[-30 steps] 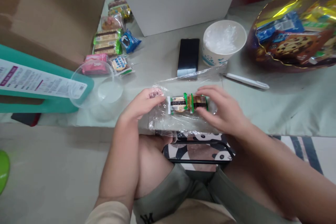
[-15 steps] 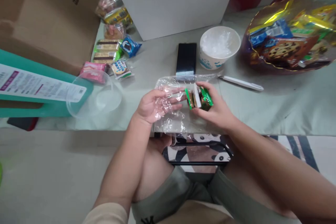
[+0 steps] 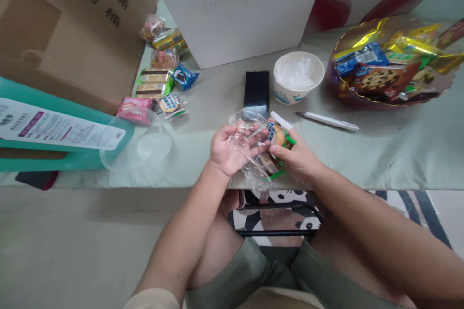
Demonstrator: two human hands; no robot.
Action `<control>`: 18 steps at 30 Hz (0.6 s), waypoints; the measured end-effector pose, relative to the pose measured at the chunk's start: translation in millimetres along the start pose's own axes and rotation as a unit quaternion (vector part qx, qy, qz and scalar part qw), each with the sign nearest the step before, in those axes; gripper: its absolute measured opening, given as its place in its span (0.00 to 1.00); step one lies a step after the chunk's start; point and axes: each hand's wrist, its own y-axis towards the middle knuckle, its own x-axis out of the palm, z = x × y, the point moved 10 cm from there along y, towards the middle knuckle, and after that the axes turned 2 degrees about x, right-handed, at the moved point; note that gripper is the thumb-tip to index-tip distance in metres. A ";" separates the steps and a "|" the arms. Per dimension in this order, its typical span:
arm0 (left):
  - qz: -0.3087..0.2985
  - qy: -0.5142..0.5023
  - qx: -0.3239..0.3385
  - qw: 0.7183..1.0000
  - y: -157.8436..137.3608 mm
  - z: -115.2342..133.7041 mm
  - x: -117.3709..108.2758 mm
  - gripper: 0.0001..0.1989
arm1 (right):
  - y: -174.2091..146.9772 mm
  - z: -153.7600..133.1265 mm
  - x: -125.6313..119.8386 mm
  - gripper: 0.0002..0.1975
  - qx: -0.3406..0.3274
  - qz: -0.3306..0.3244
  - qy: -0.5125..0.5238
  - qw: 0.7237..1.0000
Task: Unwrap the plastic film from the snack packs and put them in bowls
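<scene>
Palm up, my left hand (image 3: 234, 149) has its fingers spread and draped with a crinkled clear plastic bag (image 3: 250, 174); they look to be inside the bag, though the film makes this hard to tell. My right hand (image 3: 299, 154) is closed on small wrapped biscuit packets (image 3: 277, 133). One shows a round biscuit and blue print, and green ends stick out. A brown packet below, with a green end, lies against the bag; part of it is hidden by the film. Both hands are close together over the table's front edge.
Behind the hands lie a phone (image 3: 256, 94), a paper tub (image 3: 299, 77) with clear plastic inside and a white pen-like cutter (image 3: 328, 120). A snack-filled bowl (image 3: 362, 101) stands right. Left are packets (image 3: 155, 82), a clear plastic tub (image 3: 119, 154), a green container (image 3: 76, 118) and cartons (image 3: 83, 19).
My left hand has moved right with the plastic bag, up to the packets. The packets in my right hand have turned, so a biscuit picture now shows. The view has shifted slightly.
</scene>
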 end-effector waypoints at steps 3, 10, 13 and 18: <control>0.030 -0.028 0.011 0.999 5.7 -15.4 3.7 0.10 | -0.3 -0.5 0.1 0.38 -0.016 0.038 -0.008 0.999; 0.098 0.114 0.057 0.987 7.3 17.8 -18.0 0.11 | -5.2 -24.2 -25.6 0.36 -0.075 0.113 -0.091 0.987; 0.135 0.290 0.066 0.945 -5.7 38.9 -31.9 0.07 | -12.6 -43.6 -27.6 0.33 -0.098 0.105 -0.228 0.963; 0.140 0.383 -0.020 0.913 -26.3 30.1 -41.9 0.07 | -19.3 -40.9 2.1 0.30 -0.100 0.024 -0.516 0.851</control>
